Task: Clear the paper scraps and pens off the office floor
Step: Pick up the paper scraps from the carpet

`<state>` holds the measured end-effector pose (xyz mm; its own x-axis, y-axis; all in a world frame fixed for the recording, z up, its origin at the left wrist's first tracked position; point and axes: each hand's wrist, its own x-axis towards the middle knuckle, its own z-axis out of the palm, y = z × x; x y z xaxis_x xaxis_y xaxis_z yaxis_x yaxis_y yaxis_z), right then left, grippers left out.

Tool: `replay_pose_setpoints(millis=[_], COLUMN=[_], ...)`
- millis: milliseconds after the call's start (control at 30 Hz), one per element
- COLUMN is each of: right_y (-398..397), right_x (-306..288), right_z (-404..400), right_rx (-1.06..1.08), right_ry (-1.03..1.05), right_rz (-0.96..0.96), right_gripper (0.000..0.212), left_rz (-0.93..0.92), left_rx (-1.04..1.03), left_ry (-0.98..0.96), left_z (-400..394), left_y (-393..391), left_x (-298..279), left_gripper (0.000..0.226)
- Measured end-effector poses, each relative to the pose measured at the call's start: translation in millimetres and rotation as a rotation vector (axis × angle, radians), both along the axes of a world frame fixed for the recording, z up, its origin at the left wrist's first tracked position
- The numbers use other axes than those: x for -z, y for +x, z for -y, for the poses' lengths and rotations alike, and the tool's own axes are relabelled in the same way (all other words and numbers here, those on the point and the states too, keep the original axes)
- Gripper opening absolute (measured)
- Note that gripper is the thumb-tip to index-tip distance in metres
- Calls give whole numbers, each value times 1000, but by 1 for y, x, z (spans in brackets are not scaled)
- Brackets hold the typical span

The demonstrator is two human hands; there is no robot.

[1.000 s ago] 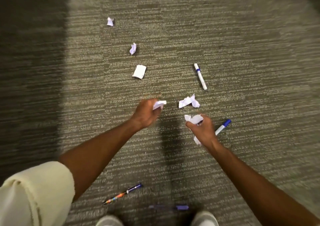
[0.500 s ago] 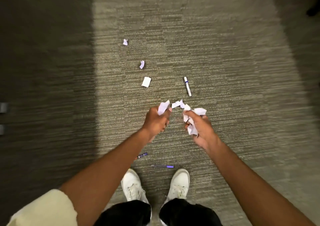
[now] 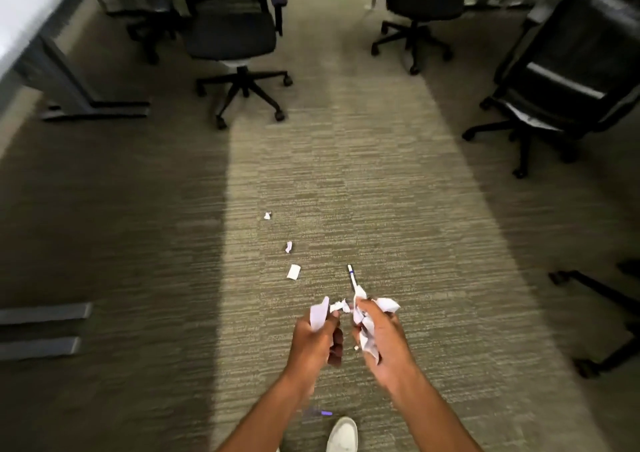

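Best to pack the crumpled scraps (image 3: pixel 367 327) tighter before bending again: the right hand (image 3: pixel 384 340) is closed around a loose white wad, the left hand (image 3: pixel 311 340) pinching one flat scrap (image 3: pixel 317 314). Beyond both fists, a white marker (image 3: pixel 352 277) and three scraps (image 3: pixel 293 272) lie on the carpet.

Carpeted floor (image 3: pixel 398 188): three paper scraps (image 3: pixel 293 272) in a line, a white marker (image 3: pixel 352 276) beside them, purple pen (image 3: pixel 325 413) near the shoe (image 3: pixel 343 434).
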<state>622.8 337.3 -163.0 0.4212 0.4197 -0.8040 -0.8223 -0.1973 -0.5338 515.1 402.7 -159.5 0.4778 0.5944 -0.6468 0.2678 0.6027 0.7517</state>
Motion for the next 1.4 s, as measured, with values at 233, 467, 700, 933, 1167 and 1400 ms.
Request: replay_pose_setpoints(millis=[233,467,700,933,1167,1400], right_y=[-19,-50,-107,-217,-367,-537], right_x=[-72,-96,-105,-112,-114,-110], right_z=[22,27,16,16,56,131], right_rx=[-18,-114,-320,-546,-803,-1005], right_ry=[56,124,207,236,192,128], right_rz=[21,-30,-139,-227,-265,-278], right_gripper=[36,3,14,20,21,21], left_rz=[-8,-23,44,166,175,134], left_rx=[-154,-358,-641,-898,-1150,-1381], left_ry=[-13,-28,-20,-23,26,114], left_z=[42,70,76,104,164,260], left_y=[-21,-52,-114,-220,-360,-513], left_x=[-75,-109,-123,-130,-129,-123], left_gripper=[24,23,25,21,17,13])
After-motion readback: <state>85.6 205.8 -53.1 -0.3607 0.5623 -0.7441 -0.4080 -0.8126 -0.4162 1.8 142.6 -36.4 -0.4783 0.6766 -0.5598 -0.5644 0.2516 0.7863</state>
